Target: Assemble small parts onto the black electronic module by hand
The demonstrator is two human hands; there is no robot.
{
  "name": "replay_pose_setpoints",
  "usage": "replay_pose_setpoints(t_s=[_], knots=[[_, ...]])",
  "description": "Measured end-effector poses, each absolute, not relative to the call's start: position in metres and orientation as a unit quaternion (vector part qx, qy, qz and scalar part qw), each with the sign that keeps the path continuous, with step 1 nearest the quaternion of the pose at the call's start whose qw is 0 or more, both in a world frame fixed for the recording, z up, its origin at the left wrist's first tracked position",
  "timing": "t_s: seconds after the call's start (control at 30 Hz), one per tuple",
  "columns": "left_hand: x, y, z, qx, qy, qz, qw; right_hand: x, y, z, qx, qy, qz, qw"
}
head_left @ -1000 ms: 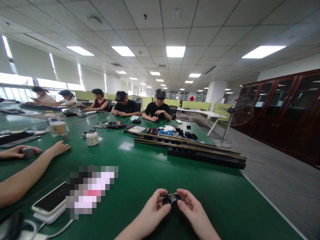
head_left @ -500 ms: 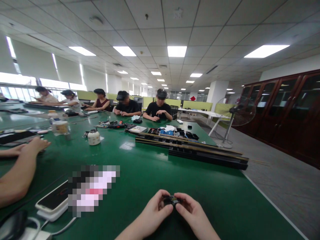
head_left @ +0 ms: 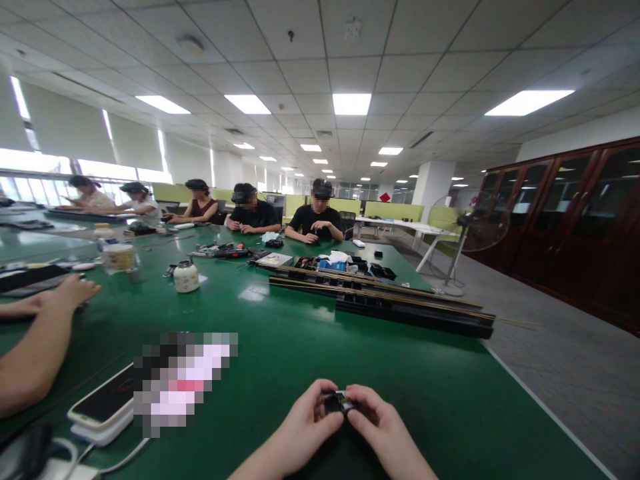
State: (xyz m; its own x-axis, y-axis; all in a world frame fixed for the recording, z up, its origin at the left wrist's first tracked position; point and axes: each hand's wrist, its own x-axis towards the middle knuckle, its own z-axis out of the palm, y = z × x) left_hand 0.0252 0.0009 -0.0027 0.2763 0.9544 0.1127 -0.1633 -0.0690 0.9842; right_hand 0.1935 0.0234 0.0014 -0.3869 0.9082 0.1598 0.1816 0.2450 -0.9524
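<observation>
A small black part [head_left: 339, 402] with a silvery, greenish inside is held between my two hands, just above the green table [head_left: 280, 373]. My left hand [head_left: 313, 420] pinches its left side with thumb and fingers. On the other side, my right hand [head_left: 376, 420] grips it the same way, the two thumbs almost meeting in front. Fingers cover most of the part, so its exact kind cannot be made out.
Left of my hands lie a phone [head_left: 103, 400] on a white base and cables. A co-worker's arm [head_left: 45, 340] rests at the left edge. Beyond stand a jar [head_left: 186, 276], long black rails [head_left: 415, 317] with thin rods, and a power tool [head_left: 233, 251]. Several people sit farther back.
The small black part has turned slightly between my fingers, showing more of its silvery inside. Both hands stay in nearly the same place.
</observation>
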Motion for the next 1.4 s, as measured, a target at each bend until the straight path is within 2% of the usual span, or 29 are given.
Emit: replay_pose_setpoints(t_s=[0.4,0.57,0.8,1.4], knots=[[0.026,0.002,-0.004,0.544,0.35,0.467,0.603,0.192,0.017,0.006,-0.434,-0.682,0.456,0.373],[0.026,0.001,-0.002,0.542,0.36,0.466,0.6,0.194,0.022,0.006,-0.424,-0.625,0.452,0.475],[0.025,0.001,-0.003,0.541,0.358,0.477,0.593,0.199,0.03,0.0,-0.418,-0.53,0.481,0.56],[0.025,0.001,-0.001,0.523,0.38,0.483,0.591,0.227,0.039,0.008,-0.526,-0.412,0.378,0.64]])
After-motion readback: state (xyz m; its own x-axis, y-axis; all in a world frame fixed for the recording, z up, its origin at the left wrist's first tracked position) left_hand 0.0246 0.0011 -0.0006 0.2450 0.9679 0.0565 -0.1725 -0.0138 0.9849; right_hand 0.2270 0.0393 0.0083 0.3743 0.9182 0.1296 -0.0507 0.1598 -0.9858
